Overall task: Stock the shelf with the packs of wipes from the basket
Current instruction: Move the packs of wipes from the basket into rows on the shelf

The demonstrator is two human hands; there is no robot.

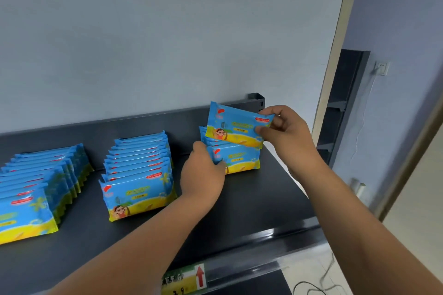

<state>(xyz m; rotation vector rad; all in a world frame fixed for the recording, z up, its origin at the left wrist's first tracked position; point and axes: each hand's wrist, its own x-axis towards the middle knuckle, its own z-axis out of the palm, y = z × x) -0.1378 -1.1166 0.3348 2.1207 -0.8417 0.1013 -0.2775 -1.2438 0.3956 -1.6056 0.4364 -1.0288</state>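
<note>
The right hand (285, 136) pinched one pack of wipes (236, 127) by its right end, raised just above the right row (239, 160) on the shelf (251, 199). The left hand (203, 172) gripped that row's left end. Two fuller rows (139, 175) stood leftward, apart.

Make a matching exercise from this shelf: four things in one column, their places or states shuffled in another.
1. raised pack
2. left hand
3. middle row
4. price label

A. on the shelf front edge
B. touched by no hand
C. pinched by the right hand
D. holding the right row

Pairs: 1-C, 2-D, 3-B, 4-A
</note>
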